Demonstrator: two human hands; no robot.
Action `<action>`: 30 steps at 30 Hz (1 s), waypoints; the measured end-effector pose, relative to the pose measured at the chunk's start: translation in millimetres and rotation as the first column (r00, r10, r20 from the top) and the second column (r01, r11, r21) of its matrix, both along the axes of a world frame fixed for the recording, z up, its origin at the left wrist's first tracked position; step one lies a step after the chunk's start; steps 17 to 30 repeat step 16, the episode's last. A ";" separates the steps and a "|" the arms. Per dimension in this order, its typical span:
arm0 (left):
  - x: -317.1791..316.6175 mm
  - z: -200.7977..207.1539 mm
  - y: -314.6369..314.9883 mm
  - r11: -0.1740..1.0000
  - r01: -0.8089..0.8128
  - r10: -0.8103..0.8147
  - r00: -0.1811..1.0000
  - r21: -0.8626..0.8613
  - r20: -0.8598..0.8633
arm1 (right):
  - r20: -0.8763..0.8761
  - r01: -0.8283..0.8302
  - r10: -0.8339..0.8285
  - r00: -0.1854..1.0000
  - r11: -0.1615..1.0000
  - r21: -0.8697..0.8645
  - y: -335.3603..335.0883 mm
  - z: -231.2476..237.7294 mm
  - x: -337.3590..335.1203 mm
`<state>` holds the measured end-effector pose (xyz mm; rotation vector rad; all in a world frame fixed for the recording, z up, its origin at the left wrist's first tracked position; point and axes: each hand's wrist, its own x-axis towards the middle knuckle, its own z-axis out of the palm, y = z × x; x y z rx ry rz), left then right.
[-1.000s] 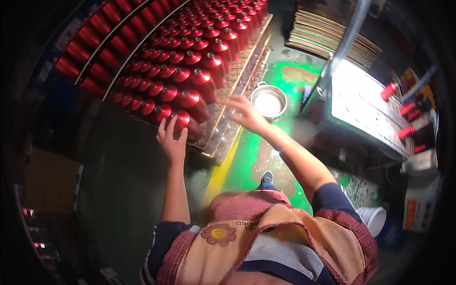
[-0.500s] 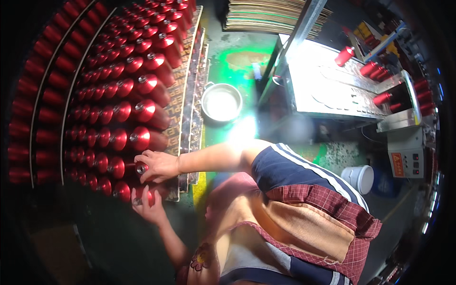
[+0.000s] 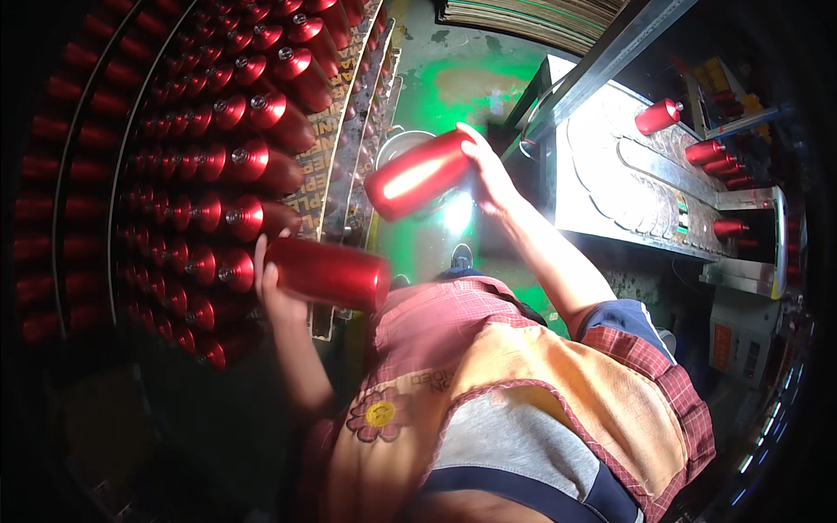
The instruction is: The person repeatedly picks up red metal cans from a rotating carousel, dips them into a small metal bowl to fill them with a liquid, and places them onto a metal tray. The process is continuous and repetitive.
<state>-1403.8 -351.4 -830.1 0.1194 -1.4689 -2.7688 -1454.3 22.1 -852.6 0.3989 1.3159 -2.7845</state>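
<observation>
My right hand (image 3: 490,174) is closed around one end of a shiny red metal bottle (image 3: 417,177), lifted over the floor and tilted. A second red metal bottle (image 3: 338,275) lies nearly level in my left hand (image 3: 281,292), whose fingers wrap its left end beside the stack. To the left, many more red bottles (image 3: 248,159) stand in close rows, small pale fittings on their tops. Both held bottles are apart from each other, their plain ends toward the middle. My grip covers the neck end of each one.
A round metal pan (image 3: 394,146) sits on the green floor, partly behind the right bottle. At right is a brightly lit metal conveyor table (image 3: 593,166) carrying red bottles (image 3: 657,116). A slanted metal post (image 3: 602,65) rises before it. Flat sheets (image 3: 532,19) are stacked at the back.
Both hands were at the near corner of the rows; each has lifted a bottle out. My right hand has swung right toward the table, my left slightly up. My body has turned rightward.
</observation>
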 end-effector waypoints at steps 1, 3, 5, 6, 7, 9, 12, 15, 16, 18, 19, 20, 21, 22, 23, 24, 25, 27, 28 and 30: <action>-23.0 -14.4 23.2 0.990 0.028 -0.038 0.997 0.139 0.066 | -0.014 -0.080 0.078 0.997 0.978 -0.195 12.4 -3.0 -10.1; -61.8 -45.0 67.6 0.883 0.211 -0.264 0.962 0.418 0.071 | 0.062 -0.136 0.187 0.980 0.868 -0.478 26.6 -11.2 -39.8; -104.2 -81.6 102.2 0.819 0.182 -0.349 0.911 0.545 0.220 | 0.121 -0.087 0.328 0.937 0.554 -0.828 28.1 -18.3 -73.7; -122.1 -102.9 115.4 0.778 0.148 -0.367 0.896 0.610 0.251 | 0.062 -0.119 0.333 0.941 0.498 -0.859 26.3 -21.5 -82.4; -141.6 -127.5 127.3 0.714 0.149 -0.409 0.882 0.684 0.235 | 0.064 -0.106 0.297 0.953 0.521 -0.847 24.9 -24.9 -90.9; -186.4 -171.0 135.9 0.503 0.086 -0.532 0.815 0.860 0.230 | 0.040 -0.118 0.255 0.966 0.573 -0.811 22.7 -30.2 -103.4; -232.0 -211.0 137.1 0.608 -0.148 -0.431 0.764 0.780 0.481 | -0.079 -0.198 0.251 0.965 0.496 -0.845 16.9 -40.4 -112.2; -254.2 -172.5 159.0 0.407 0.091 -0.722 0.642 0.909 0.260 | 0.031 -0.069 0.133 0.991 0.684 -0.726 -5.3 -26.6 -124.5; -283.5 -162.6 262.0 0.279 0.185 -0.850 0.504 0.942 0.153 | -0.086 -0.035 -0.031 0.996 0.744 -0.668 69.2 -10.8 -115.7; -283.5 -162.6 262.0 0.279 0.185 -0.850 0.504 0.942 0.153 | -0.086 -0.035 -0.031 0.996 0.744 -0.668 69.2 -10.8 -115.7; -283.5 -162.6 262.0 0.279 0.185 -0.850 0.504 0.942 0.153 | -0.086 -0.035 -0.031 0.996 0.744 -0.668 69.2 -10.8 -115.7; -283.5 -162.6 262.0 0.279 0.185 -0.850 0.504 0.942 0.153 | -0.086 -0.035 -0.031 0.996 0.744 -0.668 69.2 -10.8 -115.7; -283.5 -162.6 262.0 0.279 0.185 -0.850 0.504 0.942 0.153 | -0.086 -0.035 -0.031 0.996 0.744 -0.668 69.2 -10.8 -115.7; -283.5 -162.6 262.0 0.279 0.185 -0.850 0.504 0.942 0.153 | -0.086 -0.035 -0.031 0.996 0.744 -0.668 69.2 -10.8 -115.7; -283.5 -162.6 262.0 0.279 0.185 -0.850 0.504 0.942 0.153 | -0.086 -0.035 -0.031 0.996 0.744 -0.668 69.2 -10.8 -115.7; -283.5 -162.6 262.0 0.279 0.185 -0.850 0.504 0.942 0.153 | -0.086 -0.035 -0.031 0.996 0.744 -0.668 69.2 -10.8 -115.7; -283.5 -162.6 262.0 0.279 0.185 -0.850 0.504 0.942 0.153 | -0.086 -0.035 -0.031 0.996 0.744 -0.668 69.2 -10.8 -115.7; -283.5 -162.6 262.0 0.279 0.185 -0.850 0.504 0.942 0.153 | -0.086 -0.035 -0.031 0.996 0.744 -0.668 69.2 -10.8 -115.7; -283.5 -162.6 262.0 0.279 0.185 -0.850 0.504 0.942 0.153 | -0.086 -0.035 -0.031 0.996 0.744 -0.668 69.2 -10.8 -115.7; -283.5 -162.6 262.0 0.279 0.185 -0.850 0.504 0.942 0.153 | -0.086 -0.035 -0.031 0.996 0.744 -0.668 69.2 -10.8 -115.7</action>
